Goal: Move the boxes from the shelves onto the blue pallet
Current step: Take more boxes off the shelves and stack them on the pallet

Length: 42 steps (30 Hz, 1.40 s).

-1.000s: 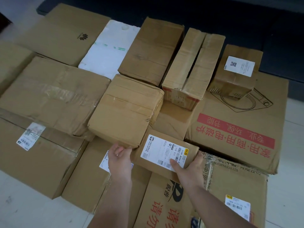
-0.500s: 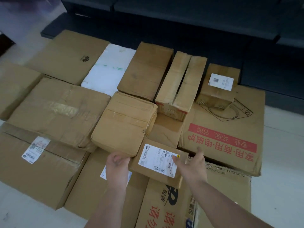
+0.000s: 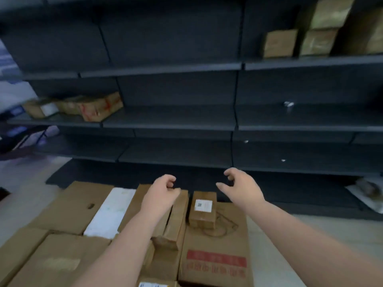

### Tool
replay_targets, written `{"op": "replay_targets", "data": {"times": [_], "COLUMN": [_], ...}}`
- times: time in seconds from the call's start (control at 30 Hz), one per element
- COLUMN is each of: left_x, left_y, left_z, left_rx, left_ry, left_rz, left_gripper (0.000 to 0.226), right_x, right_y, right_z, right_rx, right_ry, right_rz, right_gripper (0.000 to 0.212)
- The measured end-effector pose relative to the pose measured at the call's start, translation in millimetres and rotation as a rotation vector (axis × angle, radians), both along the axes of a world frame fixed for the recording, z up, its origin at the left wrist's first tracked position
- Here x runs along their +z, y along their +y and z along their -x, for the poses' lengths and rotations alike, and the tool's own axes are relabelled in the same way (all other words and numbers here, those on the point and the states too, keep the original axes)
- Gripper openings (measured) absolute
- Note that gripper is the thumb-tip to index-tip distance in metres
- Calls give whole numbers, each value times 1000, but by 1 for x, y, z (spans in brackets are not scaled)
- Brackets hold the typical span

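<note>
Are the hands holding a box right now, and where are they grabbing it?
No. Both the left hand and the right hand hold nothing; their fingers are loosely curled in the air above the stacked boxes.

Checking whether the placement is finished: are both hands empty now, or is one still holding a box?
Empty. The left hand and right hand hover above the stacked boxes, fingers loosely curled around nothing.

Two bare hands in view — left hand (image 3: 163, 188), right hand (image 3: 238, 184).

Upper shelf (image 3: 310, 61), right end: three brown boxes (image 3: 279, 43) clearly seen, fourth cut by frame edge.

Middle shelf (image 3: 165, 121), left end: two boxes (image 3: 97, 106), blurred.

Floor stack: one white foam box (image 3: 112, 212), about nine cardboard boxes (image 3: 215, 245) — count uncertain at frame edges.
</note>
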State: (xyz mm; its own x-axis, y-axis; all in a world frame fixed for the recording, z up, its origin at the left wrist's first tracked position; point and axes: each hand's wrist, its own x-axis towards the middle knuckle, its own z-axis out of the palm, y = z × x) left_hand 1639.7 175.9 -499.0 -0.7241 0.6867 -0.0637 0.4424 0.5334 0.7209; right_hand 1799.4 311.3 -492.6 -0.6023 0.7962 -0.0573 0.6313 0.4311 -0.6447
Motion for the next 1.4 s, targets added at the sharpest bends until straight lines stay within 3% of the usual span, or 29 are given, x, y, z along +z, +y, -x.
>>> {"op": "replay_targets", "data": {"times": [0.13,0.23,0.5,0.7,1.13,1.27,1.4], "left_x": [107,164,223,233,256,258,266], "left_y": [98,168,281,350,567,637,698], "left_z": [-81,-133,-190,-148,-56,-26,6], "left_rx": [-126,-153,-200,-182,-164,-86,-6], "left_ry": [137,190,196,155,87,64,26], "left_rz": [-103,-185,-208,-221,-272,-320,-336], "left_gripper": [16,16,22,26,40,51,52], "right_x": [107,164,217,224,251,256,258], "right_y": [88,148,254,324,524,604,662], "right_z": [-80,-136,-204,-162,-35,12,52], "right_rx": [28,6,-123,-133,-159,-141,-134], "right_ry": [-36,-9,93,78,251,338,303], "right_rz": [-211,-305,-353,-382,-222,-135,-123], "right_gripper": [38,36,40,43,59,72,66]}}
